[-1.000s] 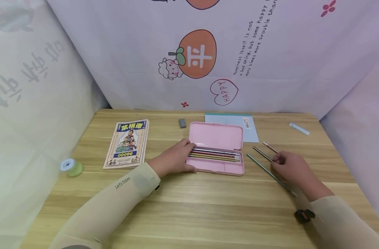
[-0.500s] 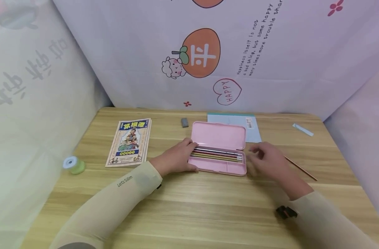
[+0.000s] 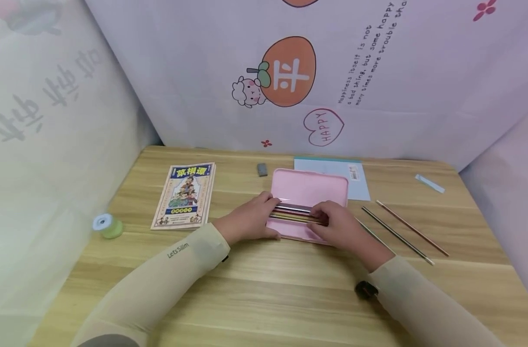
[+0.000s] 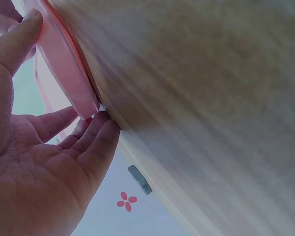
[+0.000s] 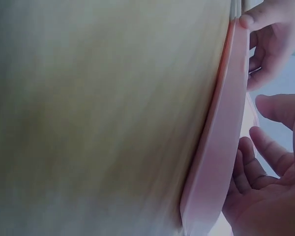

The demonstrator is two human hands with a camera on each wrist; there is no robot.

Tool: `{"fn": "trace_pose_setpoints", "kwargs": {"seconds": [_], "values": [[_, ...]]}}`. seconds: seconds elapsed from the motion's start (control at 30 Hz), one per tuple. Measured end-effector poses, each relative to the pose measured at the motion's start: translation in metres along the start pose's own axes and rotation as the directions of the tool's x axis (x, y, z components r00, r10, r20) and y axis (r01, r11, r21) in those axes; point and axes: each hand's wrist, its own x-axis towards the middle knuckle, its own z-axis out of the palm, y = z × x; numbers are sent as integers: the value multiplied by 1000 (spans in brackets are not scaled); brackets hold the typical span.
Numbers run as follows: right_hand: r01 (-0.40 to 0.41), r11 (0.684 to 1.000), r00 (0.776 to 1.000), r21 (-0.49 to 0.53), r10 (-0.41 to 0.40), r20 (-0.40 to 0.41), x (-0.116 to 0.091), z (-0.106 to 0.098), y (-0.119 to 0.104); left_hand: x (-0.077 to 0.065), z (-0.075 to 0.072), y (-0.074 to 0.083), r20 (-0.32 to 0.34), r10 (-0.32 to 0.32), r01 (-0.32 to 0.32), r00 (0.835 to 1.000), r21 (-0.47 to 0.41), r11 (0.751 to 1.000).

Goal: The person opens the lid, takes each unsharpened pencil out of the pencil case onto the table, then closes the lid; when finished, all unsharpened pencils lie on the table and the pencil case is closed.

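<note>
A pink pencil case (image 3: 309, 187) lies with its lid folded back on the wooden table. Several pencils (image 3: 291, 212) sit side by side in its long compartment. My left hand (image 3: 252, 218) grips the case's left end, thumb along the front wall and fingers round the corner. Over the case's right part is my right hand (image 3: 344, 229), fingers loosely bent and thumb apart from them in the right wrist view; whether it touches the pencils is hidden. To its right lie a green pencil (image 3: 375, 235), a dark pencil (image 3: 396, 234) and a reddish pencil (image 3: 413, 227).
Behind the case lies a light-blue notebook (image 3: 359, 188), with a grey eraser (image 3: 262, 169) to its left. An illustrated book (image 3: 183, 195) is farther left, and a green-and-white jar (image 3: 108, 226) stands near the left edge. A pale blue strip (image 3: 429, 183) lies back right.
My right hand has let go of the dark pencil on the table and moved left over the case. The left hand keeps its grip. The head view has shifted slightly.
</note>
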Motion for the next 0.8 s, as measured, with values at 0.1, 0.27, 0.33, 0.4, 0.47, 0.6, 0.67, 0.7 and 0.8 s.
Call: {"fn": "trace_pose_setpoints", "kwargs": {"seconds": [0.1, 0.27, 0.33, 0.4, 0.47, 0.6, 0.67, 0.7, 0.8], "values": [[4, 1000, 1000, -1, -4, 14, 1, 0, -2, 0, -1, 1, 0, -5, 5, 1000, -3, 1000], [-8, 1000, 1000, -12, 9, 17, 1, -1, -5, 0, -2, 2, 1, -8, 8, 1000, -7, 1000], [-14, 1000, 1000, -17, 15, 18, 1, -1, -5, 0, -2, 1, 1, -9, 9, 1000, -9, 1000], [-19, 1000, 999, -25, 20, 29, 1, -1, -6, 0, -1, 1, 3, -13, 13, 1000, -13, 1000], [-22, 999, 999, -32, 24, 44, 2, -1, -6, 0, -1, 1, 4, -19, 19, 1000, -16, 1000], [-37, 999, 997, -34, 39, 64, 2, 0, -7, 0, -1, 2, 5, -22, 22, 1000, -16, 1000], [-41, 998, 997, -38, 43, 66, 2, -1, -8, 0, -1, 2, 2, -18, 18, 1000, -15, 1000], [-42, 998, 997, -39, 44, 69, 3, -1, -8, 0, -1, 2, 2, -17, 17, 1000, -13, 1000], [-45, 998, 996, -47, 48, 78, 3, -1, -10, 0, -1, 1, 1, -16, 16, 1000, -7, 1000]]}}
